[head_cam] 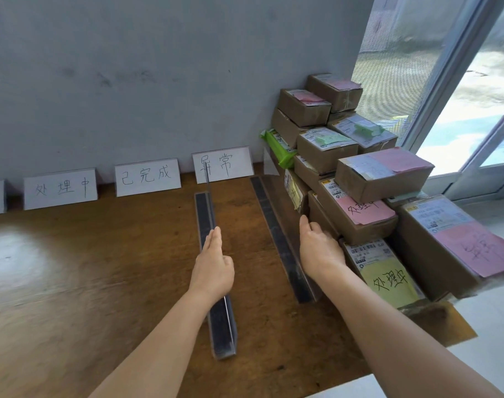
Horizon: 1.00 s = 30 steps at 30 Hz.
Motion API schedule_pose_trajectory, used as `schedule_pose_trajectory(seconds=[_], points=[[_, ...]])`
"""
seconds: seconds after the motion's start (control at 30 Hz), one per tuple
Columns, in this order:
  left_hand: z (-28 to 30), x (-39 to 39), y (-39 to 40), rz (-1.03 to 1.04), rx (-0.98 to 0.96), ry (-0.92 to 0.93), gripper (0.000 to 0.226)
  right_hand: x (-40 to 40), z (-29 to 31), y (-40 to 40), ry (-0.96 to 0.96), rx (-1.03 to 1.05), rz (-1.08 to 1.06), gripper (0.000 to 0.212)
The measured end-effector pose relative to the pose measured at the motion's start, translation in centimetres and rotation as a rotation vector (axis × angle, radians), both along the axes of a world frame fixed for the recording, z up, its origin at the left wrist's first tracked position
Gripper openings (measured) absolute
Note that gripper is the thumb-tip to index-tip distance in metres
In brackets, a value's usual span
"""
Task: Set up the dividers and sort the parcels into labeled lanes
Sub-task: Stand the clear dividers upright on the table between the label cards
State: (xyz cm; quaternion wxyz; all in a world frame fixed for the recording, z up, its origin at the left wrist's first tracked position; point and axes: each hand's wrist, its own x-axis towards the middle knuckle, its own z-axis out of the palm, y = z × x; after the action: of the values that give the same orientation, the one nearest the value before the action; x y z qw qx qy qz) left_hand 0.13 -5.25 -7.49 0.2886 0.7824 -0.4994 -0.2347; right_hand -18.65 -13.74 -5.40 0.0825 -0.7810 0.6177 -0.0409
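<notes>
Here — two dividers (216, 282), three labels (147, 177).

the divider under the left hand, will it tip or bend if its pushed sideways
The divider looks like a rigid L-shaped strip, long and thin with straight edges, so it probably won't bend. Its flat foot lies on the wooden table, so it should slide rather than tip. The left hand touches its upright edge, which likely steadies it.

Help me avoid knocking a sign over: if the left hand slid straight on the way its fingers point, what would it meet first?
Probably the white sign at the wall. The left hand lies along the clear divider, whose far end runs toward that sign; nothing else shows in between, though depth is uncertain.
</notes>
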Motion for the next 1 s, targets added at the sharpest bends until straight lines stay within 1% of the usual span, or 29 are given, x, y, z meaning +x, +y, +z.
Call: schedule_pose_trajectory(seconds=[0.37, 0.5, 0.63, 0.73, 0.83, 0.9, 1.0], points=[[0.1, 0.1, 0.3, 0.012, 0.006, 0.004, 0.063, -0.2, 0.5, 0.9, -0.052, 0.070, 0.057, 0.080], [0.1, 0.0, 0.4, 0.004, 0.002, 0.005, 0.062, -0.4, 0.8, 1.2, -0.078, 0.089, 0.067, 0.077], [0.1, 0.4, 0.7, -0.062, 0.032, 0.058, 0.061, -0.2, 1.1, 1.9, -0.110, 0.026, 0.095, 0.076], [0.3, 0.9, 0.9, -0.107, 0.063, 0.088, 0.059, 1.0, 1.4, 2.9, -0.161, -0.042, 0.171, 0.072], [0.5, 1.3, 1.2, -0.123, 0.074, 0.100, 0.058, 2.9, 1.6, 4.4, -0.220, -0.051, 0.254, 0.068], [0.6, 1.6, 1.4, -0.125, 0.077, 0.111, 0.058, 4.2, 1.4, 5.4, -0.259, -0.022, 0.293, 0.067], [0.7, 2.0, 1.6, -0.139, 0.075, 0.161, 0.058, 5.7, 1.0, 6.6, -0.316, 0.080, 0.343, 0.065]])
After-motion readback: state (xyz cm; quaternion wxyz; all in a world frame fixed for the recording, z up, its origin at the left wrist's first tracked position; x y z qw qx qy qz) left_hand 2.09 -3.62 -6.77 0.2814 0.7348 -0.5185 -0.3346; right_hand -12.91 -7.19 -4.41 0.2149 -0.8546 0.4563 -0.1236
